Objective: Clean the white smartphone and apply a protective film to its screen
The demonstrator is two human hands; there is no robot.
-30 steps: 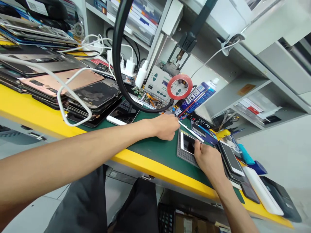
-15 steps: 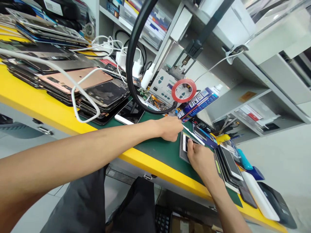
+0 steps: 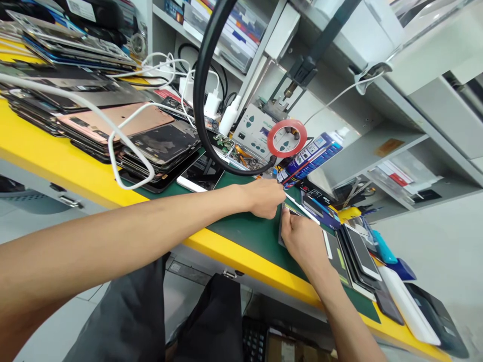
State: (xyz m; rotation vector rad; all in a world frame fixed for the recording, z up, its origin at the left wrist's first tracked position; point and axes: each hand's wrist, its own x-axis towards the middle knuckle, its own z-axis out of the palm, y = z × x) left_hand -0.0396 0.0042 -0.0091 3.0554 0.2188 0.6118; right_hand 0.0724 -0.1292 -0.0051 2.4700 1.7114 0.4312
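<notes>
Far to the left of our hands a stack of phone screens (image 3: 151,151) lies under a loose white cable (image 3: 113,136); our left hand (image 3: 264,198) is curled shut, pinching a thin white-handled tool (image 3: 302,212) whose tip angles right; just beside it our right hand (image 3: 302,241) presses flat, fingers extended, over a phone on the grey pad (image 3: 281,236), hiding most of it; beyond lie more phones (image 3: 362,256); we judge the tool could slip and scratch glass if the phone shifts.
</notes>
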